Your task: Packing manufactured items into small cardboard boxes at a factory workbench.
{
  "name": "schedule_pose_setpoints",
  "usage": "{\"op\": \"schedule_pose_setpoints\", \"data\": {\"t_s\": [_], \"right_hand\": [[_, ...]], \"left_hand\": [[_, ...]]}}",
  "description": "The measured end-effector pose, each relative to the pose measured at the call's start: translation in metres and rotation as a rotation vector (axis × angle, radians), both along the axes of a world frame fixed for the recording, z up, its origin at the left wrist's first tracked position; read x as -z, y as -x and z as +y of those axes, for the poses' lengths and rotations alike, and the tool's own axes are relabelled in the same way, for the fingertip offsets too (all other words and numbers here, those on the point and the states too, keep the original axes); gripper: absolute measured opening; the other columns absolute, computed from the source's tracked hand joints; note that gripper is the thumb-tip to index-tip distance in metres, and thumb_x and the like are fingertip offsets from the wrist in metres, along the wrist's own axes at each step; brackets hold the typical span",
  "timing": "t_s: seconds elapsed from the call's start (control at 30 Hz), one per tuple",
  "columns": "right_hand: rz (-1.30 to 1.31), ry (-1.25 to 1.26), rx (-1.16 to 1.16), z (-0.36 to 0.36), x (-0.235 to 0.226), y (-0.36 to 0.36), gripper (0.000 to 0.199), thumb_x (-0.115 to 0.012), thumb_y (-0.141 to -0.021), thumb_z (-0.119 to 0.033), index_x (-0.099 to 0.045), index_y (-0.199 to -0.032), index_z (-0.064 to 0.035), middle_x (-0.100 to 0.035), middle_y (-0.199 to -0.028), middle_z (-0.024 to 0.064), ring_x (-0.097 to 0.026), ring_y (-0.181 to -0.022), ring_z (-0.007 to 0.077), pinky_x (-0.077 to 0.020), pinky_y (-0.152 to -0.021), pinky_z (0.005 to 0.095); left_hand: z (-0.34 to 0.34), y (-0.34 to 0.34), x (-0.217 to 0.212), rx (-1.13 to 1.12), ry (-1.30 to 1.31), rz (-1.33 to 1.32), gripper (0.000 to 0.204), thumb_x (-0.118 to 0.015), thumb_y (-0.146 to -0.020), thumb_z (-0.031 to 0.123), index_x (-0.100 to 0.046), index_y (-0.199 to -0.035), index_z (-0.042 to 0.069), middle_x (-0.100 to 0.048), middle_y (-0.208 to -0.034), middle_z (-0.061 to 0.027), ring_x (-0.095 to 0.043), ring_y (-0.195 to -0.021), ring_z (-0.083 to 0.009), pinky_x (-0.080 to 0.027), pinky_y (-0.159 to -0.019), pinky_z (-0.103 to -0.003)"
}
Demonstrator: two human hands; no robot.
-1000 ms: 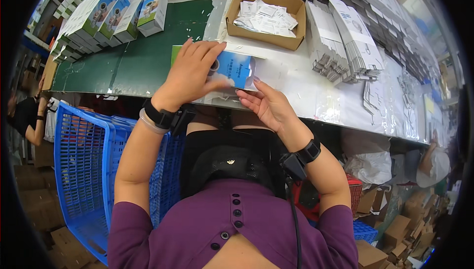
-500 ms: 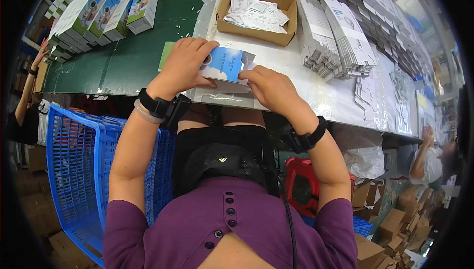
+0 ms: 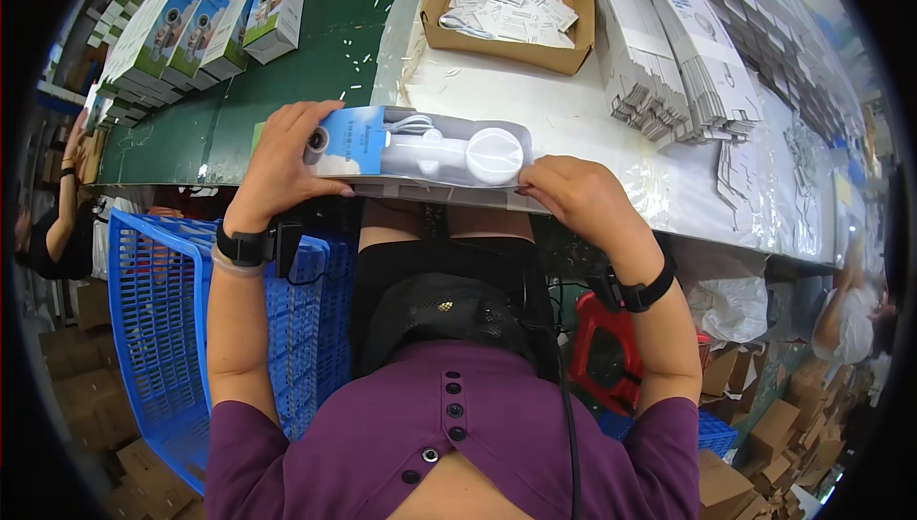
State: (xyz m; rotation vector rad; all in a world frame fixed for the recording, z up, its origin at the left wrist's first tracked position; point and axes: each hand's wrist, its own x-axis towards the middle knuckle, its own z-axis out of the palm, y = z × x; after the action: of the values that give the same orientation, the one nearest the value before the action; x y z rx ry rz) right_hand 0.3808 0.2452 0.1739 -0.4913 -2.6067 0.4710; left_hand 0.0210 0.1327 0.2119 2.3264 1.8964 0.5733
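My left hand (image 3: 277,159) is wrapped round a blue and white carton (image 3: 357,143) at the near edge of the table. Out of the carton's right end sticks a clear plastic tray (image 3: 458,125). In the tray lies a white device with a round head (image 3: 495,157), a handle and a coiled white cable (image 3: 413,125). The right end of the tray is pinched between the fingers of my right hand (image 3: 581,193). The tray's left part is hidden inside the carton.
Beyond the tray stands a brown cardboard box (image 3: 516,54) of small folded white papers. Stacks of flattened white cartons (image 3: 640,62) are to its right. Finished-looking cartons (image 3: 272,9) stand at the far left. A blue plastic basket (image 3: 158,319) and a red stool (image 3: 604,348) are below the table.
The tray with the white device now shows, extending out of the carton's right end. My hands have moved apart, the left one leftward with the carton, the right one rightward.
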Motion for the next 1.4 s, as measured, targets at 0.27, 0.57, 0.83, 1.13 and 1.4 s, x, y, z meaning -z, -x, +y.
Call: {"op": "schedule_pose_setpoints", "data": {"t_s": [0.27,0.57,0.83,1.13,1.4], "right_hand": [[-0.009,-0.187,0.002,-0.008,0.001,-0.002,0.021,-0.068,-0.077,-0.007,-0.061,-0.096,-0.0089,-0.061,-0.081,0.0069,-0.065,-0.075,0.0261,-0.0519,-0.063,0.0364],[0.038,-0.041,0.078,0.015,0.005,0.006,0.013,-0.067,-0.083,-0.009,-0.062,-0.095,-0.0079,-0.065,-0.085,0.0099,-0.065,-0.078,0.0293,-0.0523,-0.066,0.0378],[0.041,0.028,0.239,0.047,0.009,0.028,0.014,-0.067,-0.085,-0.011,-0.065,-0.098,-0.0056,-0.067,-0.090,0.0123,-0.065,-0.081,0.0331,-0.0524,-0.071,0.0394],[0.030,0.067,0.219,0.016,0.012,0.037,0.016,-0.067,-0.085,-0.009,-0.064,-0.100,-0.0050,-0.067,-0.091,0.0135,-0.065,-0.082,0.0334,-0.0528,-0.071,0.0382],[-0.104,0.162,0.157,0.018,-0.027,0.033,0.018,-0.068,-0.085,-0.010,-0.067,-0.103,-0.0051,-0.069,-0.091,0.0131,-0.068,-0.079,0.0268,-0.0532,-0.069,0.0344]], "left_hand": [[-0.006,0.002,0.002,0.022,-0.117,0.048,0.095,-0.093,-0.043,0.029,-0.056,-0.128,0.009,-0.060,-0.119,-0.0117,-0.053,-0.113,-0.0348,-0.040,-0.100,-0.043],[0.016,-0.016,0.003,-0.025,-0.006,0.029,0.091,-0.091,-0.051,0.036,-0.055,-0.130,0.008,-0.060,-0.118,-0.0127,-0.054,-0.111,-0.0349,-0.041,-0.097,-0.043],[0.058,-0.024,0.023,0.008,-0.252,0.153,0.090,-0.087,-0.057,0.044,-0.052,-0.131,0.006,-0.060,-0.116,-0.0131,-0.055,-0.108,-0.0333,-0.041,-0.097,-0.042],[0.060,-0.031,0.023,0.036,-0.131,0.091,0.087,-0.085,-0.061,0.044,-0.051,-0.132,0.007,-0.058,-0.119,-0.0130,-0.053,-0.111,-0.0369,-0.039,-0.099,-0.044],[0.044,-0.035,0.019,-0.002,-0.089,0.093,0.087,-0.087,-0.055,0.044,-0.054,-0.127,0.007,-0.060,-0.110,-0.0103,-0.055,-0.105,-0.0307,-0.040,-0.095,-0.040]]}}
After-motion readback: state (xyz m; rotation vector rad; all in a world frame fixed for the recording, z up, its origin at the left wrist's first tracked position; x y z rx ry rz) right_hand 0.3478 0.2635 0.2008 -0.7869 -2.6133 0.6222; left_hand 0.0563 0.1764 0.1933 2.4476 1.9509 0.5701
